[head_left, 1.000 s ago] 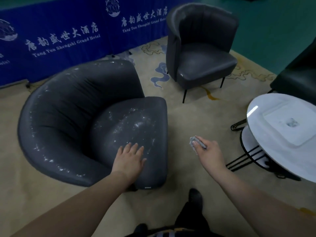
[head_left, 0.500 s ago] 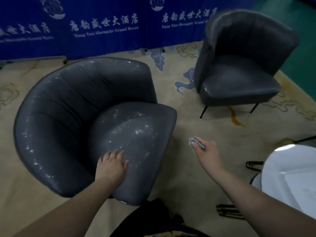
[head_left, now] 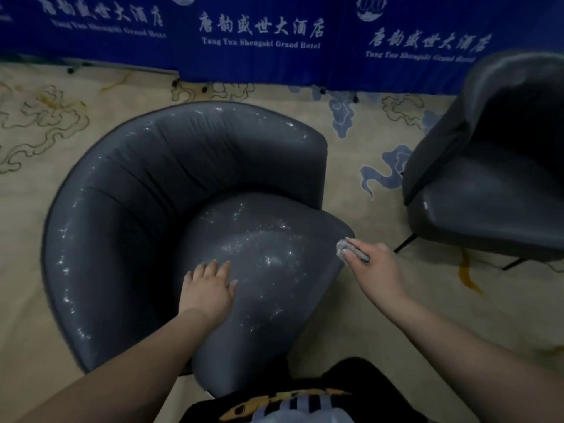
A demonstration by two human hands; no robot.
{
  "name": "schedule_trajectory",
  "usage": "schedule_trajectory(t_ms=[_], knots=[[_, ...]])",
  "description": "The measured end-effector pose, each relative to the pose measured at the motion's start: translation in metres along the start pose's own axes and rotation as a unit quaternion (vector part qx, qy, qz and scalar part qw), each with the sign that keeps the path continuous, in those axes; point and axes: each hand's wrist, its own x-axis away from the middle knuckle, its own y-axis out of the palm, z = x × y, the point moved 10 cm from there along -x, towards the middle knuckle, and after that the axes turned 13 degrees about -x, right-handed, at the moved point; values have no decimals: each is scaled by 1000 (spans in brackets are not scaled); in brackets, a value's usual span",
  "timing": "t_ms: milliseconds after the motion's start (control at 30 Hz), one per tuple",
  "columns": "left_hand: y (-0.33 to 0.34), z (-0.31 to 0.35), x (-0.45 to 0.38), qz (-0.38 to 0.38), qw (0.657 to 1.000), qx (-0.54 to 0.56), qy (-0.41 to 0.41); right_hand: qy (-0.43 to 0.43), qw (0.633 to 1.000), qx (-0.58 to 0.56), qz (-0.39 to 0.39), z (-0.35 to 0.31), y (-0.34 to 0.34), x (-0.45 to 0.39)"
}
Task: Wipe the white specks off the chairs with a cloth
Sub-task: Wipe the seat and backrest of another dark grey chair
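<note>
1. Cloth [head_left: 351,250] first: it is a small grey wad pinched between the thumb and curled fingers of the right hand [head_left: 374,270], sitting right at the right-hand edge of the near chair's seat cushion [head_left: 274,270]. Whether it already touches the leather cannot be told.

2. Left hand [head_left: 207,288] lies flat on the near-left part of the cushion, fingers straight and released, holding nothing. It is well placed to steady the near chair [head_left: 128,227]; my advice is to leave it there while the other hand works.

3. White specks [head_left: 268,257] lie thickest over the middle of the cushion, between the two hands, with more scattered along the curved backrest rim and its left side.

4. Opening the wad out a little would probably help, since a tight ball offers little face to the leather.

5. Wiping from the right edge toward the middle in overlapping strokes, all one way, should gather the specks rather than smear them about.

6. Pressure can likely be firm: the cushion looks padded and smooth, so the cloth ought to glide.

7. The backrest folds may trap specks; they will want the cloth pushed along each crease.

8. The second chair [head_left: 494,190], far right on the patterned carpet [head_left: 381,303], looks cleaner, though the blur makes that uncertain.
</note>
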Motion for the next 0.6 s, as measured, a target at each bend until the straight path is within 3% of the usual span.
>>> schedule_trajectory(t_ms=[167, 333, 600], knots=[[-8, -22, -18, -7, 999, 6, -33, -15, 999, 7, -47, -19, 44, -49], [2, -40, -25, -32, 993, 42, -106, -55, 986, 42, -149, -47, 106, -108], [26, -45, -13, -91, 947, 130, -278, -118, 926, 86, -348, -79, 205, -173]])
